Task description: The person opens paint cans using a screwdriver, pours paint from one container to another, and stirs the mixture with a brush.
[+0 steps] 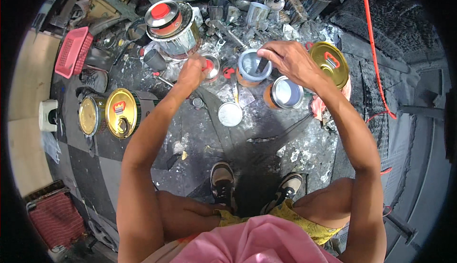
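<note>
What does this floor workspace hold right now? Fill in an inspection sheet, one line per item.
Surface: dark floor, heavily splattered with silver paint.
Job's things: open tin of silver paint with a stick in it; second open tin; loose round lid.
Clutter: gold-lidded cans, red-capped can, pink basket.
Grippers: right hand over the open tin; left hand at a small tin.
Cables: red cord.
Surroundings: blackened scrap metal.

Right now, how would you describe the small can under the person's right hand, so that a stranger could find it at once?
Start at the large silver tin with the red cap at the top of the paint-stained floor. To its lower right, under the right hand, stands the small open can. Unlike the orange can beside it, it has a stick standing in its pale grey paint.
</note>
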Available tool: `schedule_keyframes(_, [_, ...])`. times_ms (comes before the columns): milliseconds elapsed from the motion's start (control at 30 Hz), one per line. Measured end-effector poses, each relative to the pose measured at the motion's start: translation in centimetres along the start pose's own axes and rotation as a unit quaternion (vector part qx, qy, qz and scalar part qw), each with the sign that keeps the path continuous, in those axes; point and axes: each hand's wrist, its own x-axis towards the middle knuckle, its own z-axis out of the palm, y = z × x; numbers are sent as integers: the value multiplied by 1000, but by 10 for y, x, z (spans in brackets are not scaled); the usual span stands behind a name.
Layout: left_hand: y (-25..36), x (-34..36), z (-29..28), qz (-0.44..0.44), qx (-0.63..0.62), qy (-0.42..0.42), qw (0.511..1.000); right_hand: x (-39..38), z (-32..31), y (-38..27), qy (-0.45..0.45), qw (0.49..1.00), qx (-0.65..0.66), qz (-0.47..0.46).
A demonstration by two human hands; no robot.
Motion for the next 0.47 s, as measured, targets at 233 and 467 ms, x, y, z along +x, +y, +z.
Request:
schedule_keyframes(233, [16,6,9,-16,10,24,1000,-14,-18,-7,69,997,-9,42])
schedule_keyframes(467, [13,18,1,-116,9,-60,991,-41,-57,-44,92,983,38,157])
